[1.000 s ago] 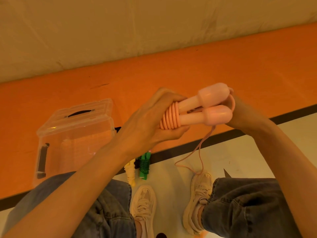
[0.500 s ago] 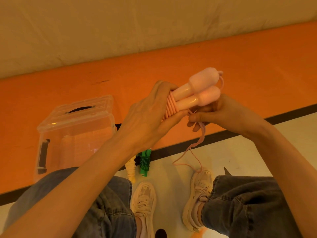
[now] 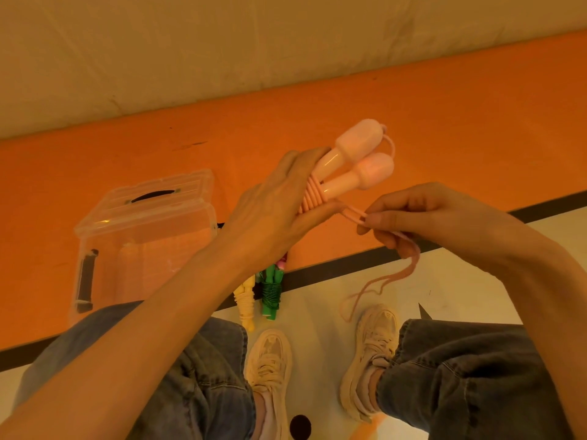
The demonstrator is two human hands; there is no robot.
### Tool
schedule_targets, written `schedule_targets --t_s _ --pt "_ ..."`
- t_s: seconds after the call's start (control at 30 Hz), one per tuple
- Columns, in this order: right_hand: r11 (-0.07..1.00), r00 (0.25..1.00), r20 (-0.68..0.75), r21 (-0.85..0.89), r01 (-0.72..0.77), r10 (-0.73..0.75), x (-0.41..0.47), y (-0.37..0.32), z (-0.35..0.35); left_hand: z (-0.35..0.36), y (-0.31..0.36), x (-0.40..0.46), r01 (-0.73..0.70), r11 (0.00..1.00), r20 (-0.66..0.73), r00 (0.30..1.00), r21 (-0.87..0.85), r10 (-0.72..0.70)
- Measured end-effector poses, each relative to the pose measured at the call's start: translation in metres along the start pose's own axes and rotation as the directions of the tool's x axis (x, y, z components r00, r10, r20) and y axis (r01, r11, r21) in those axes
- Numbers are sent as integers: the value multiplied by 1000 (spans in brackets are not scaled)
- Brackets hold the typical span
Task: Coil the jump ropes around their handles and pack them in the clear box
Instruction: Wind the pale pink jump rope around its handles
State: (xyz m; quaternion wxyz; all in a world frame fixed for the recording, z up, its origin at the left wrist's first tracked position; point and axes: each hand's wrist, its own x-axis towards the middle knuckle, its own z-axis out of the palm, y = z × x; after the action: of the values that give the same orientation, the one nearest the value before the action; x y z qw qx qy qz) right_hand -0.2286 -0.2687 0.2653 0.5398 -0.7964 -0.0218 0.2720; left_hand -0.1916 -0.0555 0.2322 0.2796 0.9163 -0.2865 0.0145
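My left hand [image 3: 273,214] grips the two pink jump rope handles [image 3: 352,160] held side by side, heads pointing up and right. Several turns of pink rope [image 3: 313,195] are wound around their lower ends. My right hand [image 3: 413,217] pinches the doubled pink rope just right of the handles; the loose rope tail [image 3: 381,281] hangs from it down to the floor. The clear box [image 3: 143,236] with black latches stands closed on the orange floor at left. A coiled yellow rope [image 3: 245,304] and a coiled green rope [image 3: 271,293] lie on the floor beneath my left wrist.
I sit with both knees in jeans and pale sneakers [image 3: 270,376] on the white floor. A black stripe [image 3: 349,268] divides the white floor from the orange band. A beige wall [image 3: 222,42] rises behind the orange band.
My right hand has pulled the rope out to the right, away from the handles. The handles have tilted more upright, with their heads higher.
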Motion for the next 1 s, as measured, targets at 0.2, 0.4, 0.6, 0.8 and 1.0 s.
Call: schedule_targets --t_s 0.2,0.4,0.6,0.8,1.0 --pt "993 999 40 114 -18 13 -3 1 -2 -1 5 -2 -42 995 72 997 95 35" --pt "995 999 34 95 -5 1 1 -1 5 5 5 0 -57 975 81 996 217 41" --pt "999 999 51 45 8 -10 2 -4 10 12 10 -3 13 976 37 999 217 -21" --pt "999 999 47 -40 22 -20 4 -4 15 17 12 -3 55 977 25 998 208 -62" --pt "987 995 24 -122 102 -100 3 -4 19 14 7 -4 23 982 6 1000 187 -25"
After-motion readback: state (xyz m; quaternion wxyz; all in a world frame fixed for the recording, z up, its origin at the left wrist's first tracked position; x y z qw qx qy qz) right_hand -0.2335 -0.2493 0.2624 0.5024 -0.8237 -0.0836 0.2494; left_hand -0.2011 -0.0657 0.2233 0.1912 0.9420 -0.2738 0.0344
